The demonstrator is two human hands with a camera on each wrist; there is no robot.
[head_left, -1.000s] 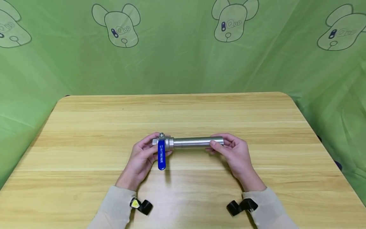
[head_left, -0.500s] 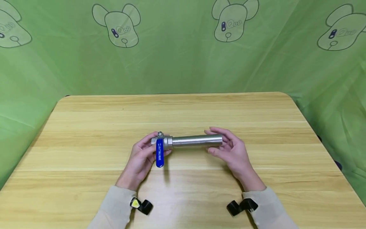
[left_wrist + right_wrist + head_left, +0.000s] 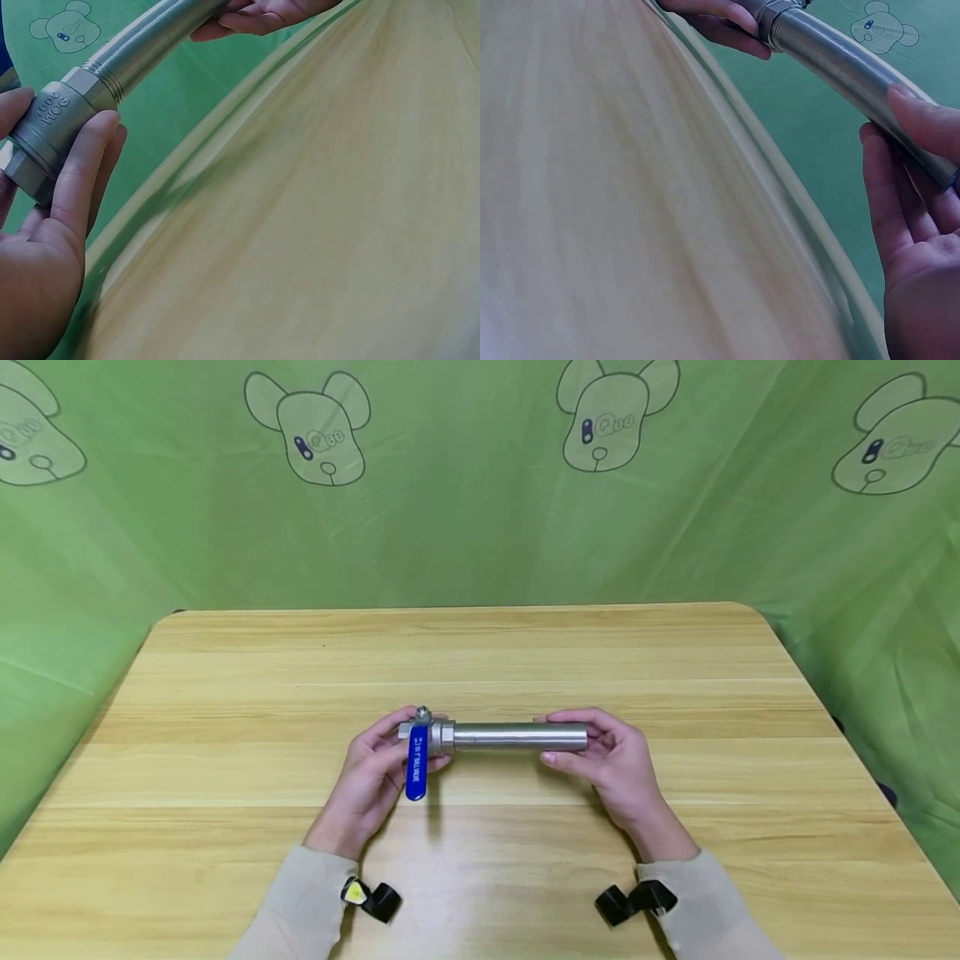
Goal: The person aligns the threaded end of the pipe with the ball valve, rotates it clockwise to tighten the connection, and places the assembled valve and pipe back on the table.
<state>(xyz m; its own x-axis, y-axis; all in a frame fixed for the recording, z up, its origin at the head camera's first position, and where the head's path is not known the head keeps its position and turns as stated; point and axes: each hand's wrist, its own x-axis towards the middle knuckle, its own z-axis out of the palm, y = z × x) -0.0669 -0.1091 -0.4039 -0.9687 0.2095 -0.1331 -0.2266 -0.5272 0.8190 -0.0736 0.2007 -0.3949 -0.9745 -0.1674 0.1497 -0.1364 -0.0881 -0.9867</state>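
Observation:
A steel ball valve (image 3: 442,737) with a blue lever handle (image 3: 416,764) is held above the table by my left hand (image 3: 371,772). My left thumb and fingers grip its body near the hexagonal left end, as the left wrist view shows. A straight metal pipe (image 3: 517,737) runs right from the valve. Threads (image 3: 105,81) show where it meets the valve. My right hand (image 3: 618,768) is around the pipe's free end. In the right wrist view, the thumb (image 3: 922,116) lies along one side and the fingers (image 3: 885,187) curve under the other. The lever points toward me.
A light wood table (image 3: 480,660) lies under both hands. Green fabric (image 3: 465,535) with printed mouse-like heads hangs behind and beside it. Black wrist cameras (image 3: 382,903) sit on both cuffs.
My right thumb came off the top of the pipe and the fingers spread, then closed in around it again. The pipe's free end rose slightly and came back down. The left hand keeps its grip.

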